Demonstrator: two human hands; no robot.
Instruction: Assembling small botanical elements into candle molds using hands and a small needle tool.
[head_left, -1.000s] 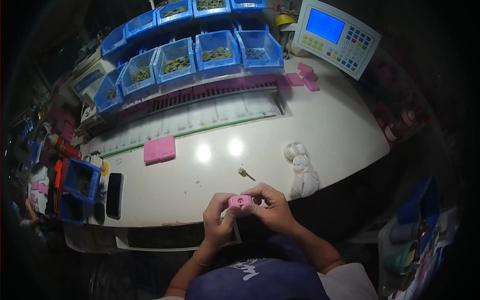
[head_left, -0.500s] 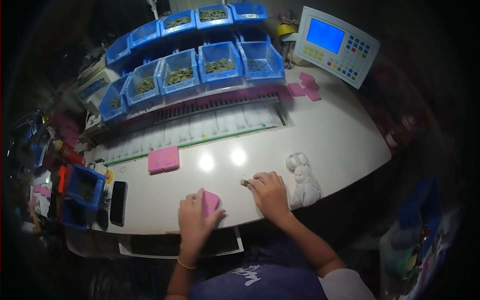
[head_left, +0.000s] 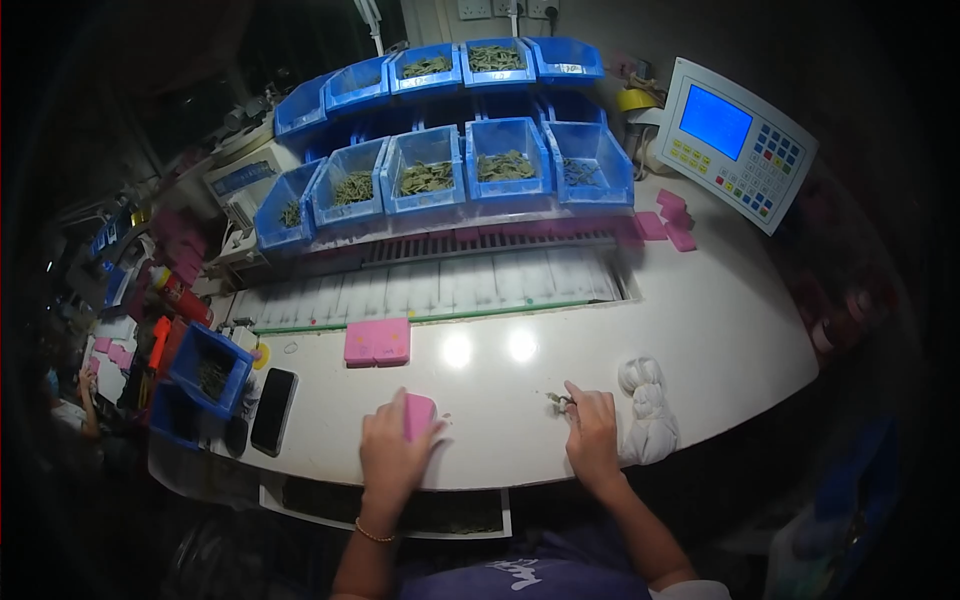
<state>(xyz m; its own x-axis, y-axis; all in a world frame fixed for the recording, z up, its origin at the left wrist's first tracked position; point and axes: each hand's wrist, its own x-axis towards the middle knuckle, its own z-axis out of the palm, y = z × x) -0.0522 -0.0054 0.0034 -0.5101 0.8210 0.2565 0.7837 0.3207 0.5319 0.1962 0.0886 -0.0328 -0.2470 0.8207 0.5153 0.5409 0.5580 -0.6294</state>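
My left hand (head_left: 393, 450) is closed around a small pink block (head_left: 420, 415) with rounded corners, resting near the front edge of the white worktop. Its fingers lie along the left side and the thumb reaches round the near right. At my right hand's (head_left: 596, 435) fingertips are several small dark green pieces (head_left: 560, 402), loosely fanned out just over or on the worktop. They appear pinched at the thumb, with the index finger pointing forward. A larger pink block (head_left: 378, 343) lies farther back. Just right of my right hand sits a knotted white bag (head_left: 648, 410).
Blue bins (head_left: 425, 170) in two tiers, several with green pieces, stand behind a slotted white strip (head_left: 430, 285). A keypad display (head_left: 735, 140) is at back right, near pink pieces (head_left: 678, 235). A black phone (head_left: 274, 412) and blue bin (head_left: 210, 370) are at left; an open drawer (head_left: 395, 525) is below.
My view has shifted, so everything appears moved right and mostly lower. My right hand has come nearer the white bag, and its green pieces look more spread. My left hand stays at the pink block.
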